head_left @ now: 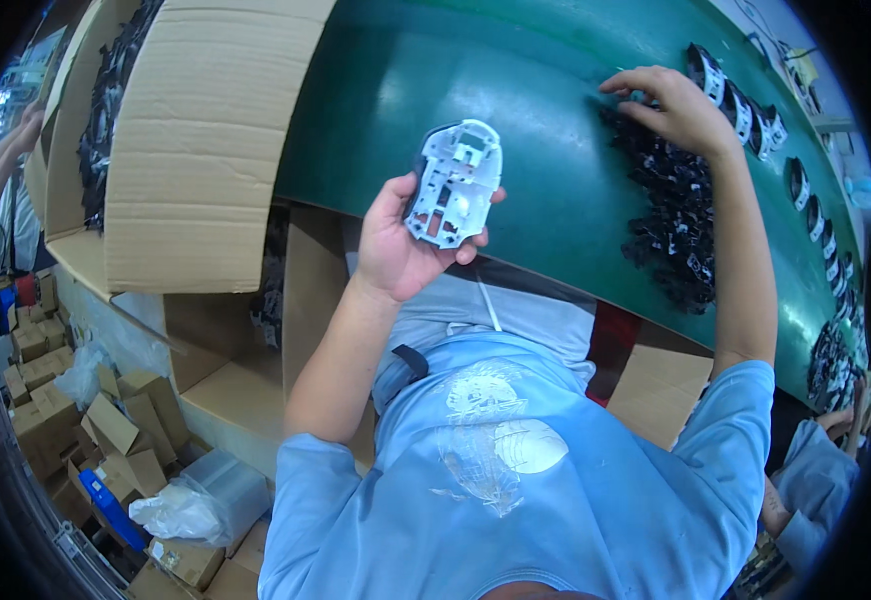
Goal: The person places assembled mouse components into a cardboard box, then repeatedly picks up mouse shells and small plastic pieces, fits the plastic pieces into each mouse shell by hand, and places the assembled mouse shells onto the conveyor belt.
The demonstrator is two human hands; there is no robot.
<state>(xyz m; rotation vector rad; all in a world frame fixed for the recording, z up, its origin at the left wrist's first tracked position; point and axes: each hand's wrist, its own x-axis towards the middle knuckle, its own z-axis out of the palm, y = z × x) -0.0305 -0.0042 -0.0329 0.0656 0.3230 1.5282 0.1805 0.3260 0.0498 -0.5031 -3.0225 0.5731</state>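
My left hand (403,245) holds a computer mouse shell (471,190), its white hollow inside turned up and a dark edge along its left side. Ribs, posts and cut-outs show in the shell. Over the far end of a heap of small black plastic parts (671,215) is my right hand (678,108), its fingers curved and apart with nothing visible in them. Whether the fingertips touch any of the parts, I cannot tell.
The heap lies on a green worktable (546,85). Along its far right side stand rows of black-and-white curved parts (739,108). A large cardboard box (191,140) rises at the left, and more boxes (141,440) crowd the floor. Other people work at both sides.
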